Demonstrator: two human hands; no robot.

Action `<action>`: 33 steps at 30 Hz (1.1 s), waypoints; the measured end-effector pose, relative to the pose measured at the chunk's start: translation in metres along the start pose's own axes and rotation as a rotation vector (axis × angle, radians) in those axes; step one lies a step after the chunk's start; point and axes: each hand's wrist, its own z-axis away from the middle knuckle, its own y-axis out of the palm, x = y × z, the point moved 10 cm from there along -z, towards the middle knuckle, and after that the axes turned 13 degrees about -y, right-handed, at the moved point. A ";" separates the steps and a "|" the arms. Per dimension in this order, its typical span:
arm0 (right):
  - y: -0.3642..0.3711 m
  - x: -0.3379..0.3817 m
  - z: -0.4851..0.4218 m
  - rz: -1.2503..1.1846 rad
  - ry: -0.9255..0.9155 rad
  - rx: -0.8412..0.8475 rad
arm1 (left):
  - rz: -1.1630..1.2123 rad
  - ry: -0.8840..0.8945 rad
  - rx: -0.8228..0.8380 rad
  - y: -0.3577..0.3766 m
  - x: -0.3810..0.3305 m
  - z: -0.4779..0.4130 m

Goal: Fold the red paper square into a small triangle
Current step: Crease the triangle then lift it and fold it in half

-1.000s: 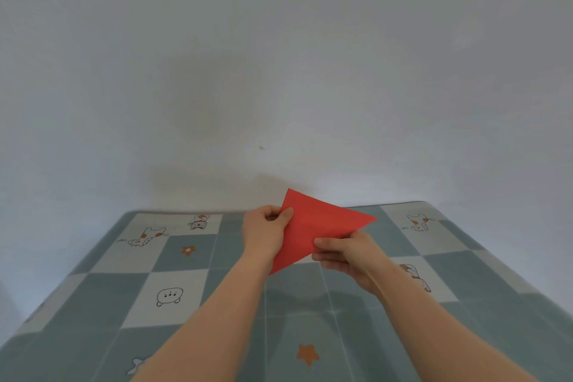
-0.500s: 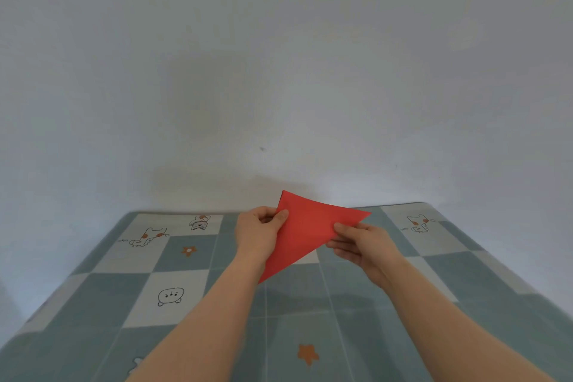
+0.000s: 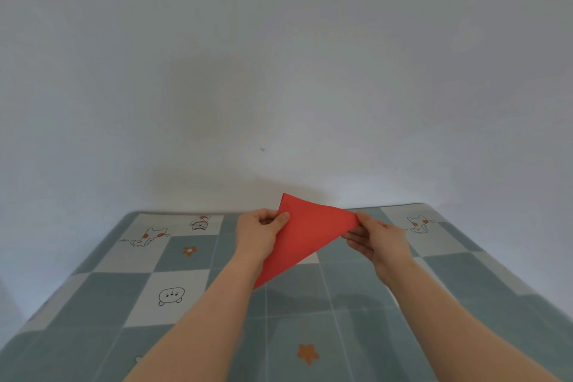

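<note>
The red paper [image 3: 305,232] is folded into a triangle and held up in the air above the table. One point aims up by the wall, one aims down toward my left forearm, one goes right. My left hand [image 3: 260,231] pinches its upper left edge with the thumb on the front. My right hand [image 3: 376,237] pinches the right corner between thumb and fingers. Part of that corner is hidden by my fingers.
The table [image 3: 294,319] wears a checked cloth in grey-green and white squares with small cartoon animals and orange stars. A plain white wall [image 3: 279,71] stands right behind its far edge. The table's right edge slants down to the lower right.
My right hand slid from the triangle's lower edge out to its right corner. The paper shifted slightly left and its lower point dropped. My left hand kept its grip.
</note>
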 end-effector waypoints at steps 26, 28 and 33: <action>0.053 -0.019 0.027 0.143 0.159 0.427 | 0.256 -0.151 0.003 0.012 0.011 -0.004; 0.056 -0.020 0.029 0.183 0.151 0.447 | 0.283 -0.178 0.025 0.016 0.013 -0.004; 0.054 -0.015 0.024 0.178 0.117 0.395 | 0.295 -0.186 0.034 0.017 0.011 -0.004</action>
